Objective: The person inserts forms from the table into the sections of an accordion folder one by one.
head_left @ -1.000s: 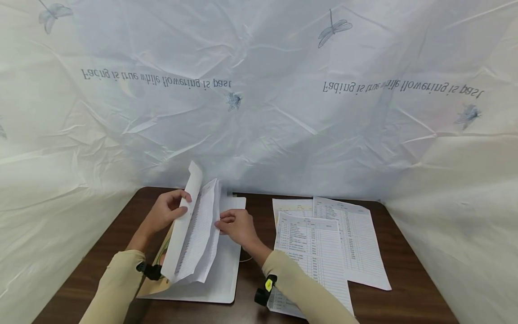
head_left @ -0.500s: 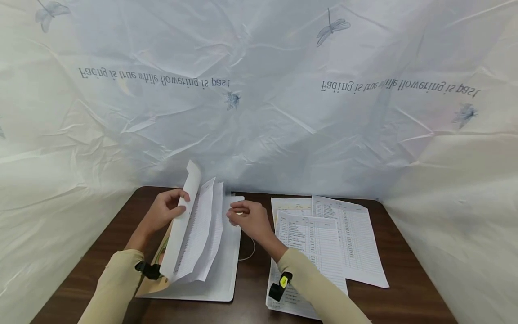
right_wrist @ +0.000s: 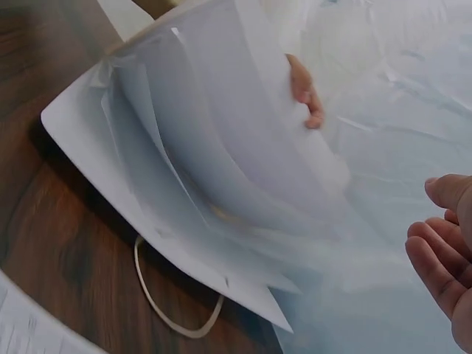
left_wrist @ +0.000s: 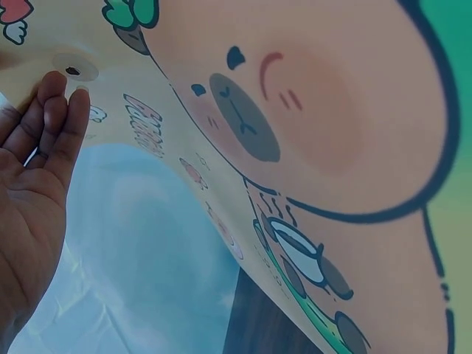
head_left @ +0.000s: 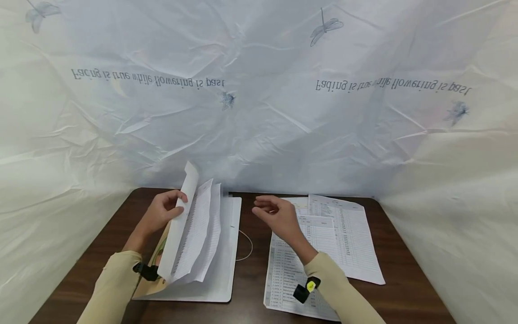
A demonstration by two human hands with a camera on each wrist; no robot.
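A document folder (head_left: 226, 270) with a white inside lies on the left half of the table, its front cover raised. My left hand (head_left: 159, 210) pinches the cover's edge between thumb and fingers. The outside of that cover (left_wrist: 354, 110) carries a cartoon animal print, seen close in the left wrist view. Printed sheets (head_left: 197, 227) stand fanned inside the folder, leaning toward the cover. My right hand (head_left: 279, 218) hovers to the right of the folder with loosely bent fingers and nothing in them. Below it lie loose printed sheets (head_left: 285, 279), partly hidden by the right arm.
Another printed sheet (head_left: 360, 243) overlaps the others at the right. A thin elastic loop (head_left: 251, 247) sticks out from the folder's right edge onto the dark wooden table (head_left: 251, 288). Pale plastic sheeting (head_left: 263, 135) hangs behind the table and at both sides.
My right hand has let go of the printed sheet in the folder and moved right, over the loose sheets. My left hand still holds the cover in about the same place.
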